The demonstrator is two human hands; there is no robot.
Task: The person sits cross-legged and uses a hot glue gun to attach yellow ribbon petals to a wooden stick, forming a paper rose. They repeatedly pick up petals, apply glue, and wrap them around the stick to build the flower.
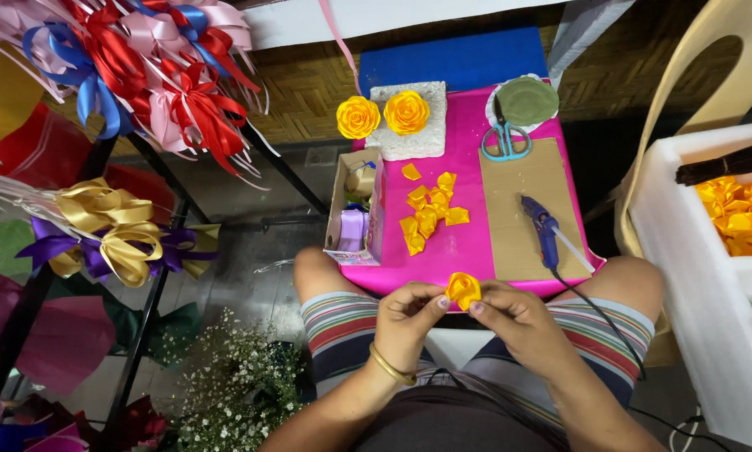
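Pink worktop (pixel 460 243): glue gun (pixel 543 230) on cardboard, loose yellow petals (pixel 430 213). Both hands pinch one half-made yellow rose (pixel 463 290) above the near edge. Left hand (pixel 405 322) and right hand (pixel 518 322) closed on it by the fingertips. Judgement: keep folds tight, press evenly.

Bare arms, gold bangle (pixel 392 367) on left wrist, multicolour striped shorts (pixel 342 331)
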